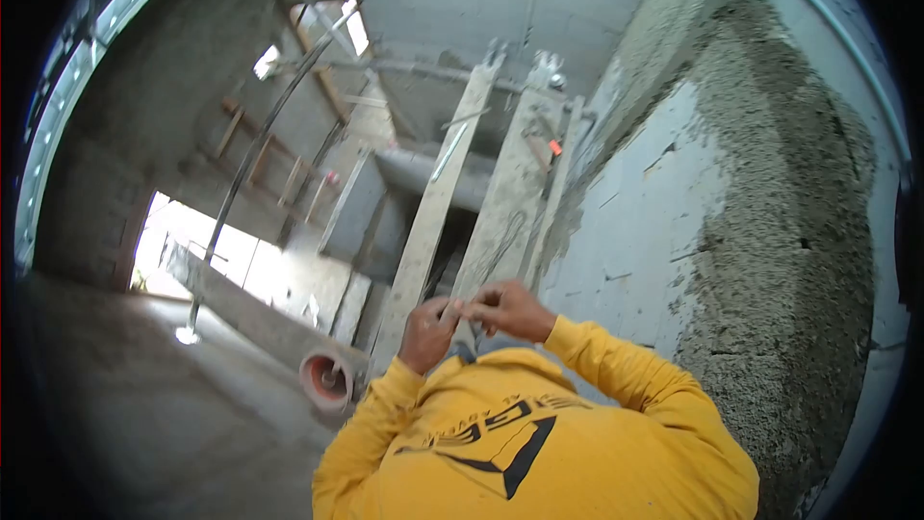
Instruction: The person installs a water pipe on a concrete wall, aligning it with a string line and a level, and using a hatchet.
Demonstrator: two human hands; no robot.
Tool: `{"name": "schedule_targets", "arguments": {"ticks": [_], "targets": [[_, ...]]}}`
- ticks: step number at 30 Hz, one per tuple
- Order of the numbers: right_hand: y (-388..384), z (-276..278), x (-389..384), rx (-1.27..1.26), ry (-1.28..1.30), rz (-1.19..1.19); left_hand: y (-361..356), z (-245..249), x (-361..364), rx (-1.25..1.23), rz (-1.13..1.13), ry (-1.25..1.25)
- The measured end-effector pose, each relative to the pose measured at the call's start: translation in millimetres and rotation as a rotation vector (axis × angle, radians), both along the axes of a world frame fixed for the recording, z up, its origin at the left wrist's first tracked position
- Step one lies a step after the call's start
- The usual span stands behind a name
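Note:
My left hand [427, 333] and my right hand [510, 310] meet in front of my waist, both with bent fingers. Their fingertips come together, and whatever lies between them is too small to make out. Yellow sleeves cover both arms. Below and beyond the hands run two long planks, a narrow one [433, 202] on the left and a wider one [505, 188] on the right. A thin loop of line [502, 246] lies on the wider plank, with a small orange object [555, 147] farther up near its right edge.
Rough wet-looking plaster [770, 231] borders a smoother wall area [635, 221] on the right. A dark gap [454, 241] separates the planks. At the lower left, a beam [260, 313] ends near a round reddish bucket [325, 383]. A long pole [252, 149] slants across the left.

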State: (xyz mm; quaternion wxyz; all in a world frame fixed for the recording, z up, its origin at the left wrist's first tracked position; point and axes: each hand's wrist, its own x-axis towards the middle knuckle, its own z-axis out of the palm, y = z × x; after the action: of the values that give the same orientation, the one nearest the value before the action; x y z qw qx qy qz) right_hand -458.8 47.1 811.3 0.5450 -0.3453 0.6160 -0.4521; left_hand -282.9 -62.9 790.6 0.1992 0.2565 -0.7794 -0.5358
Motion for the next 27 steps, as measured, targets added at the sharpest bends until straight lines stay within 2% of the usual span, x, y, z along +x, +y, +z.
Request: {"name": "schedule_targets", "arguments": {"ticks": [1,3,4,5,7,8,10,12,13,15,18,21,23,27], "targets": [[0.3,7.5,1.5,0.025,0.059,0.007,0.0,-6.8,-2.3,-0.092,-0.012,0.053],[5.5,7.2,3.7,-0.017,0.098,0.011,3.6,9.2,-2.0,0.021,-0.027,-0.065],[8.8,19.1,7.0,-0.046,0.266,0.015,5.5,8.9,-2.0,-0.003,-0.044,-0.048],[11.5,13.4,8.4,-0.182,0.536,0.041,6.2,6.3,-3.6,-0.026,-0.057,-0.032],[14.0,7.2,12.1,-0.235,0.742,0.048,6.9,-2.2,-2.5,-0.002,-0.045,-0.046],[15.0,1.8,11.4,-0.240,0.753,0.037,7.0,-1.9,-5.1,0.013,-0.030,-0.060],[14.9,-6.5,8.1,-0.256,0.762,0.024,7.4,7.0,-10.0,0.376,-0.053,-0.045],[16.4,15.5,1.0,-0.148,0.361,-0.065,9.0,35.2,-7.6,0.803,-0.049,-0.033],[17.9,23.6,-2.2,-0.093,0.159,-0.103,7.0,34.0,-6.5,0.873,-0.061,-0.018],[20.6,24.0,-4.7,-0.100,0.112,-0.151,4.0,25.7,-4.2,1.017,-0.086,0.013],[23.2,23.3,-4.8,-0.134,0.151,-0.172,5.6,12.6,-3.7,0.652,-0.076,0.029],[25.6,33.7,-2.0,-0.161,0.360,-0.126,9.5,23.0,-5.8,0.008,-0.060,0.163],[26.3,41.1,1.8,-0.244,0.563,-0.107,11.5,35.7,-2.7,-0.091,-0.030,0.147],[24.0,35.2,11.7,-0.267,0.525,-0.220,9.2,45.6,-8.3,-0.299,-0.003,0.160]]}}
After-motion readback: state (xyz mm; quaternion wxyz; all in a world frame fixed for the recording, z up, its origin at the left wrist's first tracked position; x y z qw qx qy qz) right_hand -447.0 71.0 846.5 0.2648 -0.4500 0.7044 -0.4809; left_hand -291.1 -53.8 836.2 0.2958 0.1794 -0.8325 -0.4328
